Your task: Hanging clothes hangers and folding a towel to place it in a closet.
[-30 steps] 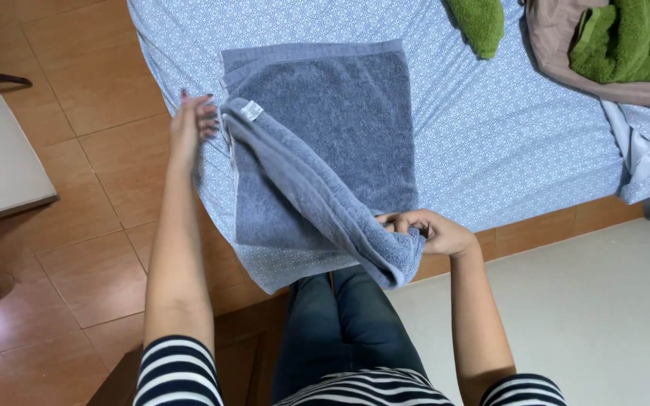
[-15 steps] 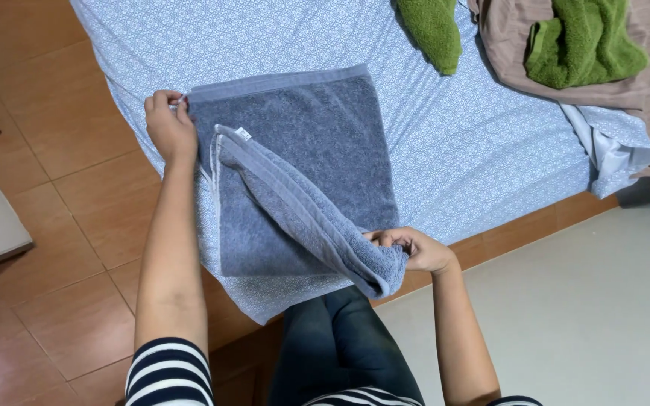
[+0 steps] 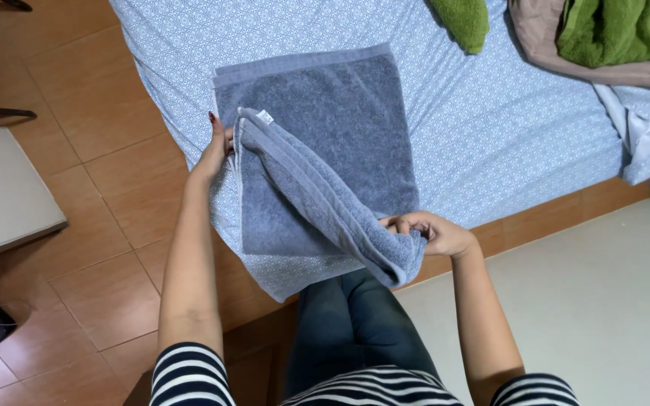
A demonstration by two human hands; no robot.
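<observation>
A grey-blue towel (image 3: 340,120) lies partly folded on a bed with a light blue patterned sheet (image 3: 483,128). My left hand (image 3: 216,150) pinches the towel's folded corner with the white tag at the left side. My right hand (image 3: 426,231) grips the other end of the same fold near the bed's front edge. The lifted fold runs as a thick diagonal band between both hands, above the flat lower layer.
A green towel (image 3: 464,19) lies at the top of the bed, and another green cloth (image 3: 615,30) rests on a beige one (image 3: 566,60) at the top right. A white table corner (image 3: 1,195) stands at the left over the tiled floor. A pale mat (image 3: 588,301) covers the floor at the right.
My left hand has drawn its towel corner down and to the right, onto the flat layer. My right hand keeps its grip near the bed's edge. The camera view has shifted slightly.
</observation>
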